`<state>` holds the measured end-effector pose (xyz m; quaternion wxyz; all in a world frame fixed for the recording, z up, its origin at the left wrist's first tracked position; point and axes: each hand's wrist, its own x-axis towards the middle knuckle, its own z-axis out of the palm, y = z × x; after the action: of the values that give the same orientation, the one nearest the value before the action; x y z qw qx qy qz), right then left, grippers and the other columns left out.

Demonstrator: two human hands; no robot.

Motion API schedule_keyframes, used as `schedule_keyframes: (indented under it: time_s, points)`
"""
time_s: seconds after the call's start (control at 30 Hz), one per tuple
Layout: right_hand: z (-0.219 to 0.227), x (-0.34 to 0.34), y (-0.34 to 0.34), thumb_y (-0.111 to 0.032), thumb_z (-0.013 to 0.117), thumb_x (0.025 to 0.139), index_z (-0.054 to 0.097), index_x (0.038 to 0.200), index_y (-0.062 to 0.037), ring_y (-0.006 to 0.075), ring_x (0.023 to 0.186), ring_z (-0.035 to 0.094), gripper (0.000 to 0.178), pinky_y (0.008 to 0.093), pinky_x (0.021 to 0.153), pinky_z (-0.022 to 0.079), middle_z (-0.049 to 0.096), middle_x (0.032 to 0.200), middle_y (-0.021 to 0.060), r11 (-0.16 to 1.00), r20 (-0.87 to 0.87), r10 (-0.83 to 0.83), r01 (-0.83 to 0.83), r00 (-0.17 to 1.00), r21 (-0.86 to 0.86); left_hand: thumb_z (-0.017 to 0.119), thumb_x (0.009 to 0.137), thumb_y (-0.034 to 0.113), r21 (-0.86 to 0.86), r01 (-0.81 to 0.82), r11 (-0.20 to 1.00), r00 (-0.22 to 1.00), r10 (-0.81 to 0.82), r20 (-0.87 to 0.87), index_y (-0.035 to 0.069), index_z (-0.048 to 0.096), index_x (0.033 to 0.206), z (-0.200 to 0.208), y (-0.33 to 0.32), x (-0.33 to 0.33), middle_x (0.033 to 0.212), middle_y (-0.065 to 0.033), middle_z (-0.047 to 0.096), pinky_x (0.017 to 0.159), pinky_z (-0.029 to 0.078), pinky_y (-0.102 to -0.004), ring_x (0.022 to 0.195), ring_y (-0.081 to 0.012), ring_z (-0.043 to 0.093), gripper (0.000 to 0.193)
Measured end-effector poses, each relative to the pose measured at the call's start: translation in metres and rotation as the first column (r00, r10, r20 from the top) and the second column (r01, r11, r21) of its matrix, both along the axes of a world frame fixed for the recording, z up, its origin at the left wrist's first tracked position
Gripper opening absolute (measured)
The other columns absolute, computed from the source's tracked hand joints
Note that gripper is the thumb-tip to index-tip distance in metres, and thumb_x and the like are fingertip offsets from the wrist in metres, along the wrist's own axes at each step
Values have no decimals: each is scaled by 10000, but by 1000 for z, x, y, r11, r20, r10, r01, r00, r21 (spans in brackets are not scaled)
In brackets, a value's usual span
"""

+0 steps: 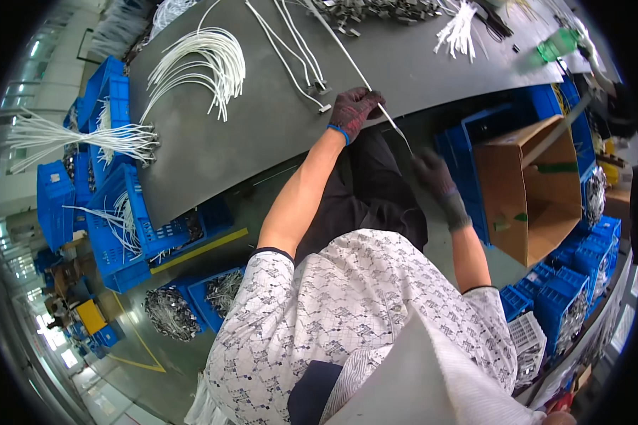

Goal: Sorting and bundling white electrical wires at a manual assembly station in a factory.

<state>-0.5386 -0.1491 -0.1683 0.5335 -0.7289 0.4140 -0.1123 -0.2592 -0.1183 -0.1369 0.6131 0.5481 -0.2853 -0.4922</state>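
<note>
At the left, a bundle of white cables (85, 142) lay over the edge of the dark worktop (213, 156), its loose ends reaching out above the blue crates (129, 265). Next came a curved bunch of cables (205, 64), and then a few loose cables (290, 60) with small connectors at their near ends, which lay close to the left hand (358, 108). This gloved left hand was closed on one long white cable (351, 61), at the front edge of the worktop. The cable ran from the far side, under the fingers, and slanted down past the edge to a thin end. Near that end was the right hand (436, 176), also gloved, but it was blurred, and I could not tell whether its fingers pinched the end or were free. In my opinion, this step asked for a firm but not crushing hold by the left hand, close to the edge, and for a straight line between the hands, so that the cable would not kink. It seemed wise also to keep the thin end away from the open cardboard box (532, 191) at the right, where it could catch.
</note>
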Motion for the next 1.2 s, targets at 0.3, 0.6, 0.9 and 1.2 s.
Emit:
schedule_keyframes:
  time_s: [0.3,0.6,0.9,1.2]
  points:
    - [-6,98,-10,-93,682,823,581,1061,-27,336,827,696,267,439,663,521,696,930,196,820,230,158,3,960,-572,716,919,214,5,-48,999,963,45,265,-8,738,929,1,39,-7,859,-65,729,763,520,-298,777,-112,634,222]
    - [-20,145,-27,-59,621,850,485,1308,3,404,770,656,482,439,624,505,671,908,211,706,32,181,-108,983,-700,660,950,255,138,51,989,937,-96,337,-24,720,995,-24,28,14,854,-84,724,748,507,-310,791,-105,624,289]
    - [-2,252,-142,-255,612,918,499,1367,-111,404,941,664,484,483,771,543,667,1142,223,718,35,-21,40,999,-694,618,928,295,208,-5,978,775,-128,619,43,711,1047,-1,7,137,927,-117,721,775,520,-337,825,-222,670,293]
    - [-41,320,-246,-240,638,861,558,1293,-155,421,1061,621,447,518,876,506,640,1143,245,620,-260,95,-262,961,-740,678,866,391,-161,-841,517,-155,53,986,76,675,1032,-67,124,252,978,-174,688,858,537,-457,983,-336,676,356]
